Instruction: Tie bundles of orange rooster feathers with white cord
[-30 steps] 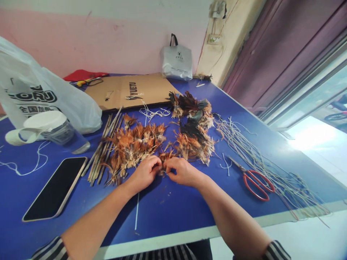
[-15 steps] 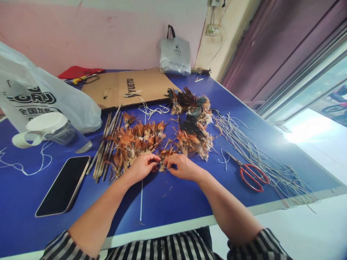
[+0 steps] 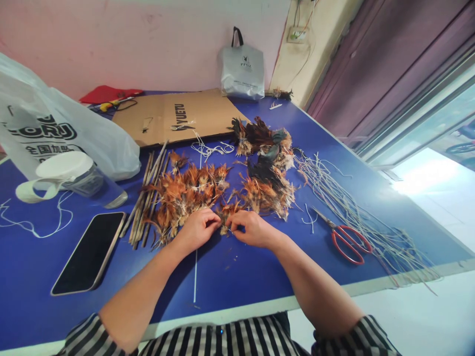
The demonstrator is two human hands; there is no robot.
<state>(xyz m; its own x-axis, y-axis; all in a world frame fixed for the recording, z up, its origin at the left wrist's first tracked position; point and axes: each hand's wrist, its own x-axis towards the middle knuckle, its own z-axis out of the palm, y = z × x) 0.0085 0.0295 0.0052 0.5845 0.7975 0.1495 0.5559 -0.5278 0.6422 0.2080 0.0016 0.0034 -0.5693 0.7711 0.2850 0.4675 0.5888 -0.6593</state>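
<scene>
A small bunch of brown feathers (image 3: pixel 225 216) lies on the table between my two hands. My left hand (image 3: pixel 198 228) is closed in a pinch at the left of its base, with the thumb against the fingers. From the right, my right hand (image 3: pixel 250 228) pinches in the same way, fingertips against the bunch. Whatever is between the fingertips is too small or hidden to make out. Left of the bunch spreads a pile of orange-brown feather bunches (image 3: pixel 189 190). More brown feather bunches (image 3: pixel 265 193) lie to the right, with darker, blackish feathers (image 3: pixel 260 133) behind them.
On the blue table (image 3: pixel 260 277) are thin sticks (image 3: pixel 143 212), a phone (image 3: pixel 89 254), a lidded cup (image 3: pixel 87 180) and a white plastic bag (image 3: pixel 89 133). Red-handled scissors (image 3: pixel 351 243) lie beside long cords (image 3: pixel 341 202). Flat cardboard (image 3: pixel 148 111) and a silver bag (image 3: pixel 243 71) stand at the back.
The view has shifted slightly. Both hands stay pinched by the small feather bunch; the left fingertips look drawn a little closer together. Nothing else has visibly moved.
</scene>
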